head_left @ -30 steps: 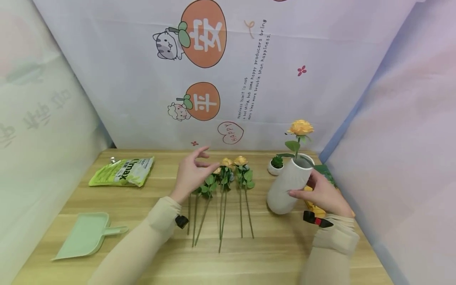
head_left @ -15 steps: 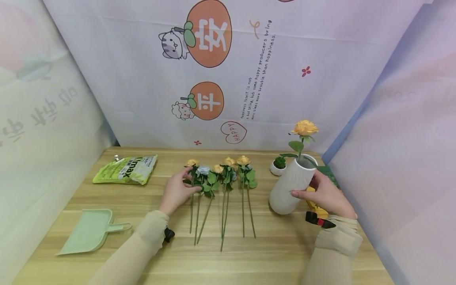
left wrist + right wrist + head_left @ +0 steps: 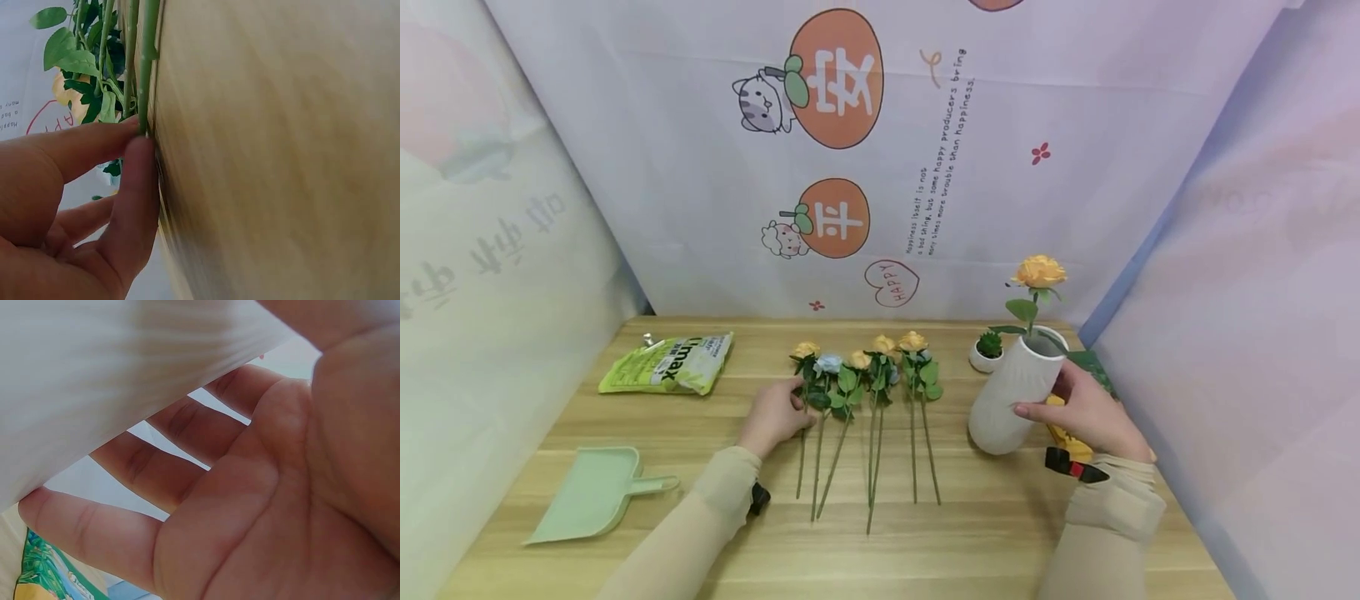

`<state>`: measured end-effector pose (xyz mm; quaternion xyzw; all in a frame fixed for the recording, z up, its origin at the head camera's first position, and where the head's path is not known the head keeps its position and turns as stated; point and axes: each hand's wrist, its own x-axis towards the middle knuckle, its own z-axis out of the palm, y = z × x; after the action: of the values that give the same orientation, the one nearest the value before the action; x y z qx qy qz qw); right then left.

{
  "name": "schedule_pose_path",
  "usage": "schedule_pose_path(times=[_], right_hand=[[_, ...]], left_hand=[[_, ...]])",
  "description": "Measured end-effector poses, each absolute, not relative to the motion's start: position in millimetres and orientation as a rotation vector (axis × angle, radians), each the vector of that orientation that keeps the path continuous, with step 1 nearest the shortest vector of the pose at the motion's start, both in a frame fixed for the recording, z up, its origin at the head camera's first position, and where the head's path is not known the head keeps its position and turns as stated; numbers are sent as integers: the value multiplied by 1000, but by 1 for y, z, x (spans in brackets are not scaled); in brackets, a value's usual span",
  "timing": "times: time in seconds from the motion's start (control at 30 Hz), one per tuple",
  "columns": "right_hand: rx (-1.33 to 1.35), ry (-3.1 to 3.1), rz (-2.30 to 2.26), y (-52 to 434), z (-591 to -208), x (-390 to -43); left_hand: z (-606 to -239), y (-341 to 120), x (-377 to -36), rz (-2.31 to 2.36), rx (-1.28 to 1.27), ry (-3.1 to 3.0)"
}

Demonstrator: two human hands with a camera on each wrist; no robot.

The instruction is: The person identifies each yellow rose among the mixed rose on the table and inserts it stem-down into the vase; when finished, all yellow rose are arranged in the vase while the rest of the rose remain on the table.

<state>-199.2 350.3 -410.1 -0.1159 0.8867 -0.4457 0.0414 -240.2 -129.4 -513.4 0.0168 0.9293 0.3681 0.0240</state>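
Behind the vase point(image 3: 1015, 396), right fingers point(image 3: 194, 431) half-hidden

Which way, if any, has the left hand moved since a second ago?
Yes: against the green bag, the left hand has moved leftward, closer to it, and lower in the head view; its grip now pinches the leftmost flower's stem.
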Motion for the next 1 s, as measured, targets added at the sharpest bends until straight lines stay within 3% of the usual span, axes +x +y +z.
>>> schedule_pose_path(times=[0.63,1.0], right_hand=[[-349,2713,-1368,353,-412,-199],[-351,2709,-1379,352,-411,-199]], left_hand=[[-496,-143,-239,1304,91,2678],[-428,-119,-241,1491,240,2778]])
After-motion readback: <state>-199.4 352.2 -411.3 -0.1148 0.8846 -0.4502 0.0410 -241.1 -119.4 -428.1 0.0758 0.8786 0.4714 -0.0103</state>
